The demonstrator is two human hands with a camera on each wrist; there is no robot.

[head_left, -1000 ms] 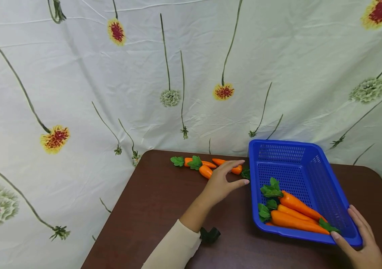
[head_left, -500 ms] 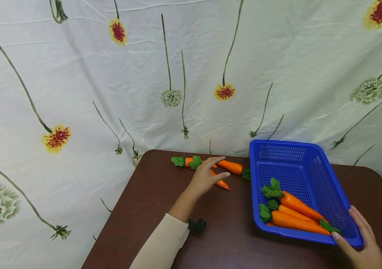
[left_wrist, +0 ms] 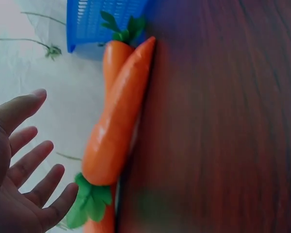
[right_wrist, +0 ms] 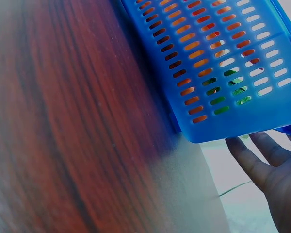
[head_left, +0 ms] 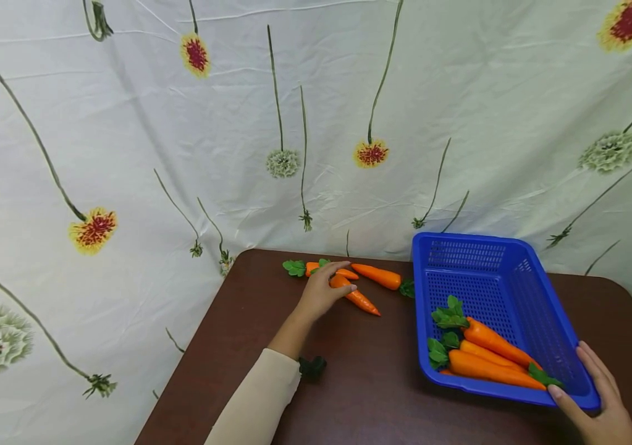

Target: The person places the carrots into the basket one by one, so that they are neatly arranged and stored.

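Observation:
My left hand (head_left: 318, 296) is over the left part of the table, thumb and fingers spread apart around the thick end of an orange carrot (head_left: 361, 301) without holding it. In the left wrist view this carrot (left_wrist: 117, 116) lies beyond the fingers, its green leaves (left_wrist: 92, 201) at the lower end. Behind it lie two more carrots, one (head_left: 377, 275) pointing left and another (head_left: 347, 272) partly hidden by the hand. My right hand (head_left: 599, 395) holds the near right corner of a blue plastic basket (head_left: 563, 309), thumb on the near rim and fingers along the right side.
Several carrots (head_left: 490, 368) with green leaves lie in the near end of the basket. All stands on a dark brown table (head_left: 371, 395), against a white flower-printed cloth (head_left: 227, 123). A dark wrist strap (head_left: 312, 366) shows at the left sleeve.
My left hand has moved left and slightly lower, away from the basket, uncovering the two carrots it overlapped. My right hand and the basket have stayed in place.

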